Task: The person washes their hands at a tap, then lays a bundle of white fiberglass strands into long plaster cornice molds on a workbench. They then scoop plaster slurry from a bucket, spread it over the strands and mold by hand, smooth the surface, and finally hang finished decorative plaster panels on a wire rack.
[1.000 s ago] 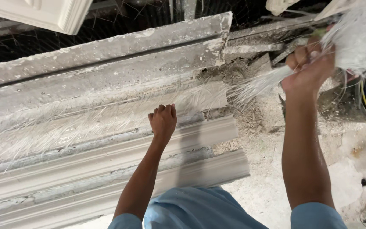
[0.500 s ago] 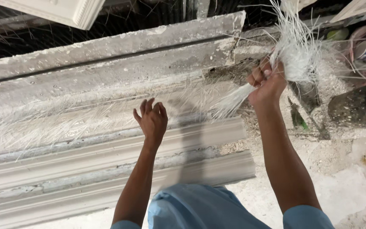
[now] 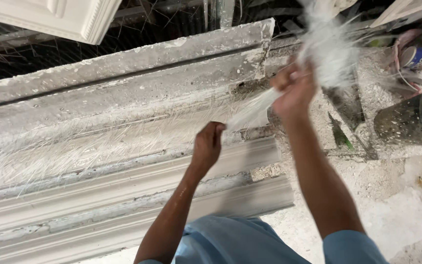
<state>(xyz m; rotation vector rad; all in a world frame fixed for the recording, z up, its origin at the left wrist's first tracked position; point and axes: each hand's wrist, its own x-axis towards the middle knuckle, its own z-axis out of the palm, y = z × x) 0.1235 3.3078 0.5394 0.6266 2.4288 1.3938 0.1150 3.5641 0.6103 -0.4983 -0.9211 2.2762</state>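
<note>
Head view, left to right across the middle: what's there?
Long plaster moulding → left hand → white fibre bundle → right hand → dark bucket.

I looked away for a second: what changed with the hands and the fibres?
The left hand, open half a second ago, has closed on the lower end of the white fibre bundle. The right hand still grips it higher up. The long grey plaster moulding stayed put.
</note>
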